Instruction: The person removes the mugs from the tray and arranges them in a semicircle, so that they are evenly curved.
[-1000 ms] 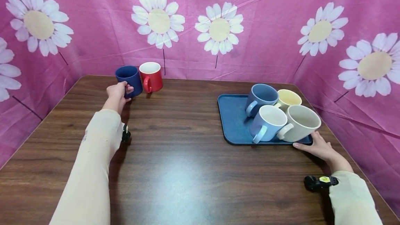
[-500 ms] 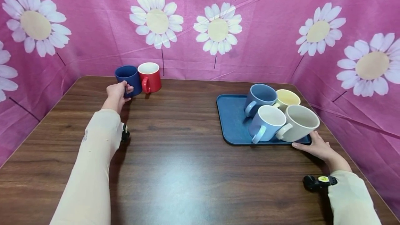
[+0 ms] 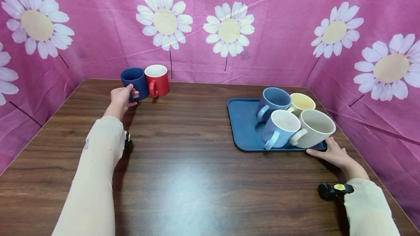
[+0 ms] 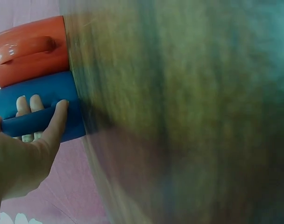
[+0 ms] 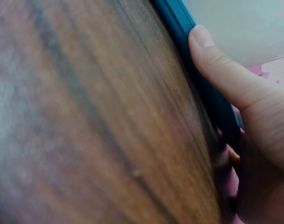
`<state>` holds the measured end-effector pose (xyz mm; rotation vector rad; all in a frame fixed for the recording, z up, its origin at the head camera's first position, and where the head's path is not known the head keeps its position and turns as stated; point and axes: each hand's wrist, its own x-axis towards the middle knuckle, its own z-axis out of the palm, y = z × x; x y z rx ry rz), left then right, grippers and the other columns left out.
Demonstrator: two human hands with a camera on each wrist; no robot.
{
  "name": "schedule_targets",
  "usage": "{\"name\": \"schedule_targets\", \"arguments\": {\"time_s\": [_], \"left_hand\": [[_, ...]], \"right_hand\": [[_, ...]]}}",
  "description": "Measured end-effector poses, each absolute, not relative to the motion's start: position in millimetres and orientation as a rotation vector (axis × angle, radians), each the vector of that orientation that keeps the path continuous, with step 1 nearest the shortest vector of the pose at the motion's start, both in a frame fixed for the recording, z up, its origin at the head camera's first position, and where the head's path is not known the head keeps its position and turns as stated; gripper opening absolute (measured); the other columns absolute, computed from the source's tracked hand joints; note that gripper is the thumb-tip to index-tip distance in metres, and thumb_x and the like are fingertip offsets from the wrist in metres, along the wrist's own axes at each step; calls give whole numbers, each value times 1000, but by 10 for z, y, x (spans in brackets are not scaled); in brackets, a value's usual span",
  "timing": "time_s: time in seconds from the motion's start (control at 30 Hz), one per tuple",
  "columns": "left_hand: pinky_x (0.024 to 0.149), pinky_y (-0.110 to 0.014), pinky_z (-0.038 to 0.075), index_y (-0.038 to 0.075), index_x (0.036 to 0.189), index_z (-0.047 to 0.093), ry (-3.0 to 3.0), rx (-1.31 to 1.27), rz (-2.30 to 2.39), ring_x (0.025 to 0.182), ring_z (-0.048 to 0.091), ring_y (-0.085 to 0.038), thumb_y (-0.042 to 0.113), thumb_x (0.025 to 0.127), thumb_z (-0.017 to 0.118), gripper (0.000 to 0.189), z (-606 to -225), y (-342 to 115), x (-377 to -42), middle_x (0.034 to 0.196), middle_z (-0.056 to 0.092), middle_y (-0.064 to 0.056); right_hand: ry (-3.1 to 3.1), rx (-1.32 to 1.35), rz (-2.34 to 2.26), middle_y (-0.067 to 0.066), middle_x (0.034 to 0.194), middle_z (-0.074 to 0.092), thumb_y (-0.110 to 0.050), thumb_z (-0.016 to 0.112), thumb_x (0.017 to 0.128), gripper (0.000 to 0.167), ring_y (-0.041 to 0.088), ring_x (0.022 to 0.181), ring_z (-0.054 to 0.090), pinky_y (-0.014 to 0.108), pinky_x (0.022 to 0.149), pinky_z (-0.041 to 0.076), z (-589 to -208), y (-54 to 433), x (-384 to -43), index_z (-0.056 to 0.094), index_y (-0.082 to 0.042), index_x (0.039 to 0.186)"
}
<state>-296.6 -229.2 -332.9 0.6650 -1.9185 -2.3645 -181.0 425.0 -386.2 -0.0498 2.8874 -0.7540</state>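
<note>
At the back left of the table, my left hand (image 3: 120,98) holds a dark blue mug (image 3: 140,83) by its handle. The left wrist view shows fingers passed through that handle (image 4: 30,122) and the thumb along it. A red mug (image 3: 160,84) stands right against the blue one, its handle facing me. On the right, my right hand (image 3: 338,158) grips the near right corner of a blue tray (image 3: 242,128), thumb on its front rim (image 5: 181,44); the other fingers are mostly hidden. Closest to that hand on the tray is a cream mug (image 3: 316,137).
Also crowded onto the tray's right part are a light blue mug (image 3: 279,136), a slate-blue mug (image 3: 273,106) and a yellow mug (image 3: 302,102). Bare wooden tabletop (image 3: 190,137) lies between the hands. A pink flowered cloth (image 3: 197,43) hangs behind the table and along its sides.
My left forearm has shifted slightly to the left, the hand staying at the dark blue mug. The mugs, tray and right hand look unmoved.
</note>
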Motion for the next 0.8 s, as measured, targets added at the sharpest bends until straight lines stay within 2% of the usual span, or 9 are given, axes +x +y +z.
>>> {"name": "schedule_targets", "arguments": {"time_s": [0.1, 0.23, 0.4, 0.53, 0.63, 0.7, 0.8], "left_hand": [[76, -38, 44, 6, 87, 46, -1902, 672, -2337, 59, 59, -7, 25, 86, 51, 20, -3353, -2333, -2930, 56, 58, 3], [56, -29, 50, 3, 106, 43, -1853, 657, -2355, 61, 60, -9, 27, 82, 57, 37, -3360, -2421, -2859, 59, 59, 3], [58, -29, 50, -1, 129, 29, -1826, 627, -2441, 66, 61, -9, 31, 77, 63, 70, -3322, -2530, -2753, 63, 61, 3], [59, -27, 49, 1, 135, 16, -1841, 605, -2469, 70, 61, -8, 35, 72, 67, 87, -3278, -2589, -2678, 69, 61, 4], [58, -25, 49, 3, 135, 18, -1844, 584, -2442, 68, 60, -7, 35, 71, 69, 88, -3247, -2607, -2643, 68, 59, 6], [57, -25, 49, 6, 129, 29, -1823, 579, -2425, 65, 59, -7, 34, 70, 69, 76, -3220, -2615, -2630, 65, 58, 6], [56, -25, 48, 8, 110, 42, -1767, 559, -2406, 67, 58, -7, 32, 70, 70, 54, -3149, -2623, -2610, 68, 58, 5]], "right_hand": [[2885, -49, -753, 42, 126, 4, -40, 56, 80, 92, 51, 117, -8, 70, 79, -5, -3856, 4245, -1809, -5, 2, 134], [2897, -56, -735, 42, 126, 4, -40, 56, 79, 92, 52, 117, -7, 71, 78, -4, -3844, 4245, -1813, -5, 1, 134], [2904, -59, -722, 42, 127, 5, -41, 56, 79, 92, 52, 117, -6, 71, 78, -4, -3848, 4254, -1820, -5, 1, 135], [2898, -55, -732, 42, 127, 4, -40, 56, 79, 92, 52, 117, -6, 71, 78, -4, -3864, 4258, -1813, -4, 1, 134], [2898, -55, -739, 42, 127, 4, -40, 56, 80, 92, 52, 117, -6, 71, 78, -4, -3869, 4262, -1812, -5, 1, 135], [2899, -56, -743, 42, 127, 4, -40, 57, 80, 92, 52, 117, -6, 71, 78, -4, -3871, 4264, -1814, -5, 0, 135], [2903, -60, -751, 42, 127, 3, -40, 57, 79, 92, 52, 117, -6, 71, 78, -5, -3875, 4263, -1813, -5, -1, 135]]}}
